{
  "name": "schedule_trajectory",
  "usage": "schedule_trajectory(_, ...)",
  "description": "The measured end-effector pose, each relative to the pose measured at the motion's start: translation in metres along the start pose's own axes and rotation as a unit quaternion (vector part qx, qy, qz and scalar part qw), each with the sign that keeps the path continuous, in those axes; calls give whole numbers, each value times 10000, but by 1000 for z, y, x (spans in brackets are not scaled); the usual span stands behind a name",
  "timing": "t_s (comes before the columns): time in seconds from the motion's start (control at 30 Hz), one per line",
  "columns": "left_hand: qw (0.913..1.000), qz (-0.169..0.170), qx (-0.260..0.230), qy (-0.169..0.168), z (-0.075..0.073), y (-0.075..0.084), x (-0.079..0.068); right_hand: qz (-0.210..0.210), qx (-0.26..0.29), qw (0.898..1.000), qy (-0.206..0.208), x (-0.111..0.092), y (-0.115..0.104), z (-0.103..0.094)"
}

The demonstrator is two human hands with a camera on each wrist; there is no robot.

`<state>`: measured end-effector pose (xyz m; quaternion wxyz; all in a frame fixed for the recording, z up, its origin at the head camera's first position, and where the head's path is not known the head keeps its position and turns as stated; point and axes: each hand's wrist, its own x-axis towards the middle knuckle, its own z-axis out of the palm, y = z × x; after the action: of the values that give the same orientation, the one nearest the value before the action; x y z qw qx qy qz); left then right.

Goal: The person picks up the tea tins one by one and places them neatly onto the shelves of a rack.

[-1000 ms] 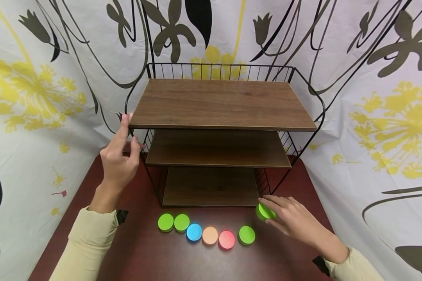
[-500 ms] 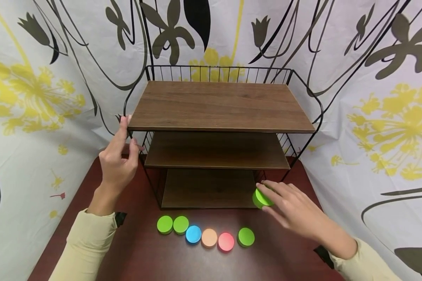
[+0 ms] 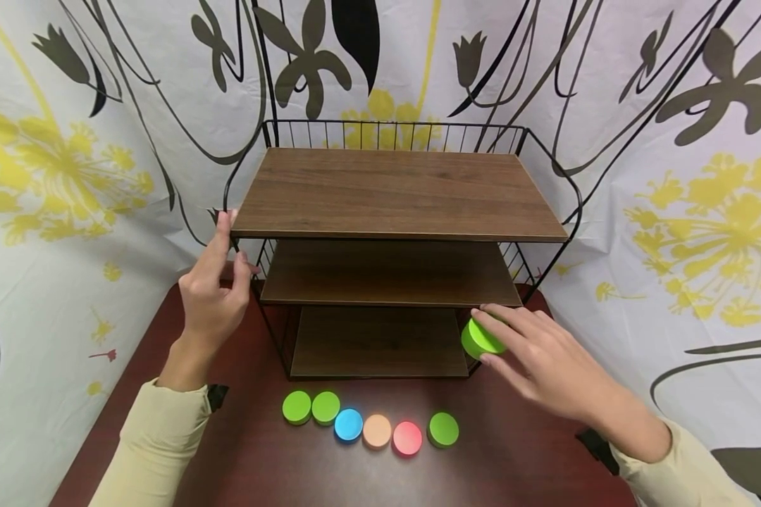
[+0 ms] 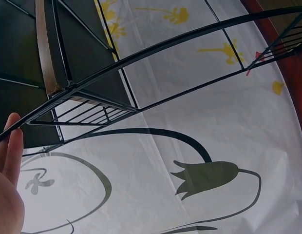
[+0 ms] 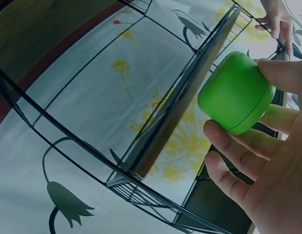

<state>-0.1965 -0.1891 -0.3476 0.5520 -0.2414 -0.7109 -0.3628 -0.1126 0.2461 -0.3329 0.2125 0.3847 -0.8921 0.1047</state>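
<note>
My right hand holds a small green round container between thumb and fingers, in front of the rack's right side, near the middle shelf's front corner. The right wrist view shows the container with rounded edges and a seam near one end. My left hand grips the black wire frame of the three-tier shelf rack at the left corner of the top shelf. In the left wrist view, fingertips of this hand lie against the black rod.
In front of the rack, a row of similar round containers stands on the dark red table: several green, one blue, one orange and one red. A flower-patterned cloth hangs behind and at both sides.
My right hand has carried the green container up from near the tabletop to about the height of the middle shelf's front edge. The left hand stays at the rack's corner.
</note>
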Motion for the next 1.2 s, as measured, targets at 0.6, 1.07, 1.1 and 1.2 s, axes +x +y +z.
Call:
schedule_trajectory(0.6, 10000, 11, 41, 83, -1, -2, 3, -508, -41, 9963, 699, 36, 0, -50)
schedule_trajectory(1.07, 9999, 111, 52, 34, 0, -2, 2, -569, 123, 9938, 950, 48, 1, -76)
schedule_trajectory(1.1, 9999, 114, 49, 30, 0, -2, 2, -609, 146, 9930, 1003, 50, 3, -78)
schedule_trajectory(1.2, 9999, 115, 48, 8, 0, -2, 1, -657, 287, 9911, 1120, 55, 6, -81)
